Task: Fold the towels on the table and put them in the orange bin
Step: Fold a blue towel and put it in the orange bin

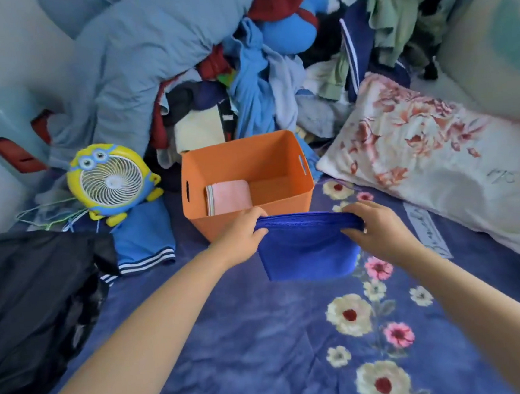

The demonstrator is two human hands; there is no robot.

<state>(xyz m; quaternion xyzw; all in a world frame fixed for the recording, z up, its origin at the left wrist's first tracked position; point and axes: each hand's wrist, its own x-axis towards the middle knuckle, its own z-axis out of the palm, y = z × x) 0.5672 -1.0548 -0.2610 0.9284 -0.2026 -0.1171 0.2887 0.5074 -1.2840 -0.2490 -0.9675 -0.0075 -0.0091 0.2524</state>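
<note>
I see a dark blue bedspread with a flower print (264,337) filling the lower frame, a heap of loose clothes (241,72) across the top. At centre stands the orange plastic bin (280,160), with one folded pink towel (232,196) already lying in its left half. Just below the bin, my left hand (240,233) and right hand (377,224) each pinch an upper corner of a folded royal-blue towel (307,252), grip closed on cloth. I judge one towel done, this one ready to go in; further towels I can't pick out.
</note>
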